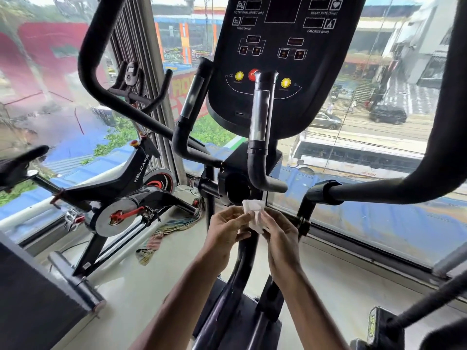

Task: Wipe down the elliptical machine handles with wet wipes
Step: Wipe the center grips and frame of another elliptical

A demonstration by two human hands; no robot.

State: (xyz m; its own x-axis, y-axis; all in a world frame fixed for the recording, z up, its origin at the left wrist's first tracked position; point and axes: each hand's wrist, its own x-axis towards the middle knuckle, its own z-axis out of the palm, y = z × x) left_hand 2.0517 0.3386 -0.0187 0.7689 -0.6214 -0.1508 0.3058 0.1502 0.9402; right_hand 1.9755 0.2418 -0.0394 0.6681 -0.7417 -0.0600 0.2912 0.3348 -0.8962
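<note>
A crumpled wet wipe (253, 210) is pinched by left hand (227, 223) and right hand (279, 231), clear of the sensor-grip handles (260, 117); wiping is judged not yet started.

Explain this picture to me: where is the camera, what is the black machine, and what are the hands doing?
The one picture comes from a camera worn on the person's head, looking forward and down. The black machine is an elliptical trainer beside a window: its console sits on top, a short grip rises in front of it, and a long curved handle sweeps up on the left. Below, the left hand and right hand pinch a wet wipe between them, touching no handle. An exercise bike stands at the left, a striped cloth on the floor beside it.
</note>
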